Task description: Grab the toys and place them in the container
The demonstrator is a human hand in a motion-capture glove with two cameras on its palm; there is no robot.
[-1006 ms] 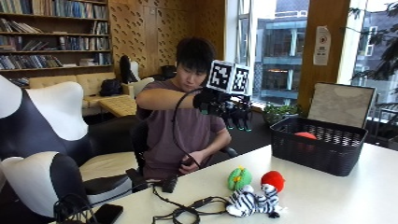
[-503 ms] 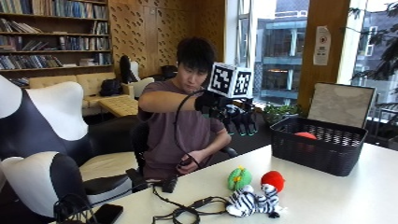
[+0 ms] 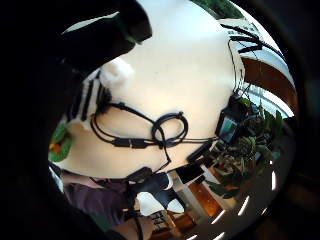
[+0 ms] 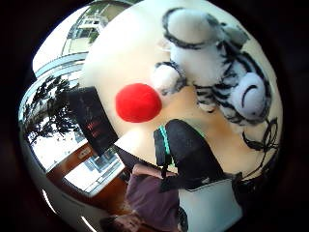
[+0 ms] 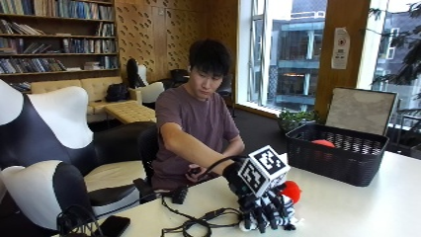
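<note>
In the outside view my gloved right hand (image 5: 263,207) is down on the white table (image 5: 355,207), its fingers pointing downward over the zebra plush and hiding most of it. The fingers look nearly straight and curl round nothing that I can see. A red round toy (image 5: 292,190) shows just behind the hand. The thumb side palm view has the zebra plush (image 4: 217,72) close below the palm, with the red toy (image 4: 138,102) beside its paw. A green toy (image 3: 60,144) peeks out beside the zebra's stripes. The black mesh basket (image 5: 329,160) stands at the far right with a red toy (image 5: 322,143) inside.
Black cables (image 5: 197,222) lie looped on the table in front of the person, and a phone (image 5: 113,225) lies near the left edge. A black-and-white chair (image 5: 46,143) stands left of the table. The basket's lid (image 5: 360,111) stands upright behind it.
My hand has come down from chest height to the table and now hangs right over the zebra plush, covering it and the green toy in the outside view.
</note>
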